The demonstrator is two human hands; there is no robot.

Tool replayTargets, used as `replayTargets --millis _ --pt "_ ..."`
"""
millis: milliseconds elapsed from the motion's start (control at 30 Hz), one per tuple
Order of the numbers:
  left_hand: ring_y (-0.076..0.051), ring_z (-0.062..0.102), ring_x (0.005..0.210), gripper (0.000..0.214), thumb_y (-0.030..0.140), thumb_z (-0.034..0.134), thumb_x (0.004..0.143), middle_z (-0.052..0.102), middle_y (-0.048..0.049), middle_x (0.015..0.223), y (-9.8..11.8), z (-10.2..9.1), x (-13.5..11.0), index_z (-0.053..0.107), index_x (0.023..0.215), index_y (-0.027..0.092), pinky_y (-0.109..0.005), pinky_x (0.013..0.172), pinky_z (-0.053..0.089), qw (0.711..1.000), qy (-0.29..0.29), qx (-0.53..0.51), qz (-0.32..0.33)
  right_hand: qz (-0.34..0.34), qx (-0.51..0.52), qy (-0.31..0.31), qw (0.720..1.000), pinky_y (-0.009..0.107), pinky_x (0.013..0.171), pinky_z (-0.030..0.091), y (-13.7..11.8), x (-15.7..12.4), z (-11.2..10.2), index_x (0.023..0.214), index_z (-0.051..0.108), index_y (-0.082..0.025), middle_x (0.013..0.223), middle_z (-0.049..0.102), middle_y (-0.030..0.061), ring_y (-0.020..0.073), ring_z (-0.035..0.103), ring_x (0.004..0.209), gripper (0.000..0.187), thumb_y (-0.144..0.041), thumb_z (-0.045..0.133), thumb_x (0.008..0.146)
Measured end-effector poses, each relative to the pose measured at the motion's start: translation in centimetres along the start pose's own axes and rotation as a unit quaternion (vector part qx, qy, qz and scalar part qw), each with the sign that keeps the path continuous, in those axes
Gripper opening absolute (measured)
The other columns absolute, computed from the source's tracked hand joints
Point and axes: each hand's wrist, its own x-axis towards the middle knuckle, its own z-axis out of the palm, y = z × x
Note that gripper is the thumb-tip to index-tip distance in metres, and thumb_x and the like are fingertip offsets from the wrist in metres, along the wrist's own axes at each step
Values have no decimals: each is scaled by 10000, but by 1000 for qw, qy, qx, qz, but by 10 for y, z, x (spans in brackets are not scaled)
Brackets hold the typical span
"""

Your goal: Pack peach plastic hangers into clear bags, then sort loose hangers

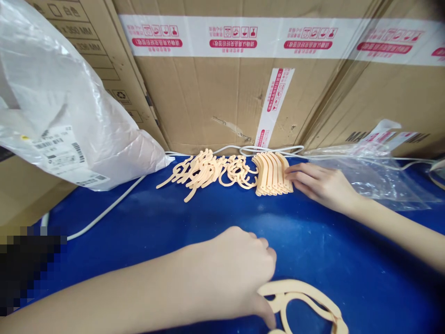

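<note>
At the lower middle, my left hand [243, 273] is closed around one end of a peach plastic folding hanger [309, 297], whose lower part runs out of view. My right hand [323, 185] reaches to the right end of a row of matching curved hanger arms [273, 174], standing side by side. Its fingers are pressed together on the endmost arm; the thumb is mostly hidden. Left of that row lie loose peach hanger hooks [236, 171] and a jumbled heap of long curved pieces [200, 171].
Large cardboard boxes [208, 93] wall off the back of the blue table [146, 232]. A bulging white plastic bag [86, 116] leans in at left. Clear plastic wrapping [375, 178] lies at right. A white cable [111, 211] runs along the left and back.
</note>
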Motion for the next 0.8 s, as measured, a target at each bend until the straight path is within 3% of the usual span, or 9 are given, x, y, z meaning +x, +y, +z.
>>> replayTargets --millis 67,167,267,367,433,533,633,733,800 --pt "-199 668 722 309 437 756 839 698 -42 851 3 2 -1 661 853 144 -321 514 308 1000 -6 7 18 13 24 -7 1000 287 694 556 2 0 1 1033 649 -191 1143 736 84 200 720 955 197 -161 464 970" --pt "-185 659 719 145 273 710 862 697 -48 854 2 2 0 653 837 142 -318 543 327 1000 -7 5 26 37 59 -11 998 292 705 568 2 1 0 1071 638 -201 1177 725 84 199 723 974 251 -113 441 944" --pt "-163 614 663 106 236 648 850 683 -30 800 -3 -10 2 619 784 157 -295 524 303 998 -60 -32 1 54 88 -5 995 305 780 577 -9 5 -11 1091 617 -201 1171 716 93 200 715 1012 255 -101 441 934" --pt "-129 543 584 130 294 651 833 630 19 683 -13 -21 6 596 788 185 -248 500 297 985 -78 -148 -44 86 175 0 981 313 853 561 -37 11 -31 1063 619 -206 1104 718 83 190 699 1014 182 -154 483 954" --pt "-101 527 585 135 310 666 830 609 42 682 -22 -22 10 604 838 190 -213 519 340 961 -25 -267 -66 129 283 -33 950 273 759 554 -59 14 -45 1044 636 -222 986 724 43 156 697 880 121 -253 561 953" --pt "-87 531 603 159 298 642 845 604 35 771 -36 -14 21 622 944 176 -194 515 410 890 73 -440 -93 198 410 -136 880 247 649 527 -83 17 -56 1152 638 -254 878 720 -12 124 672 727 281 -376 662 900" --pt "-76 479 490 161 287 578 880 529 58 694 -44 -7 30 629 969 163 -203 434 401 833 115 -529 -114 272 455 -137 837 250 573 498 -87 19 -57 1164 647 -235 818 723 -18 117 639 637 314 -420 638 910" --pt "-61 399 423 163 289 523 922 437 87 592 -45 -5 34 620 891 162 -207 424 338 827 142 -530 -125 279 434 -110 849 249 567 503 -79 21 -55 1047 681 -214 908 752 17 125 657 672 260 -433 620 921" --pt "-62 390 479 226 299 483 957 419 78 597 -44 -6 33 594 813 165 -212 471 312 844 193 -485 -122 250 356 -86 896 249 554 491 -74 22 -54 1055 679 -209 946 759 34 132 669 687 247 -408 572 954"
